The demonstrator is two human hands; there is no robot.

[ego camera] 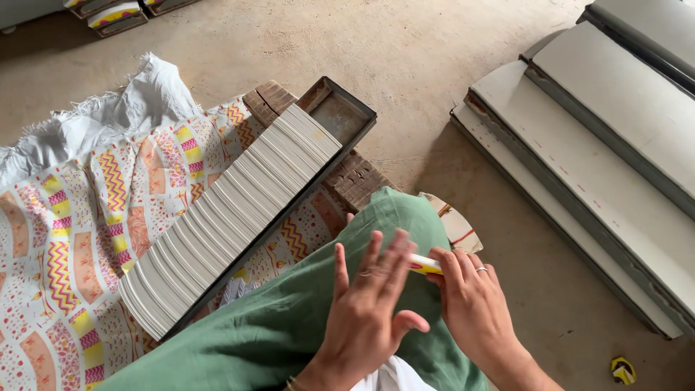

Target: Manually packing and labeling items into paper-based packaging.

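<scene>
hands meet above a knee in green cloth (304,318), near the bottom middle of the view. the right hand (474,308) has its fingers curled round a small white tube with a yellow and red end (426,265), pinching it at the near right of the knee. the left hand (369,300) is spread flat, fingers apart, holding nothing; its fingertips lie just beside the tube's end, and whether they touch it is hard to tell through the blur. a ring shows on each hand.

to the left, a long dark metal tray (340,116) runs slantwise from near left to far middle, packed with a row of thin white cards (232,217) standing on edge; its far end is bare. the tray rests on a patterned cloth of pink, yellow and orange zigzags (72,239) spread over the concrete floor (405,58), with brown bricks (358,179) under its far part. to the right lie several long grey trays covered with white sheets (601,166). a small yellow object (622,370) sits on the floor at the near right.
</scene>
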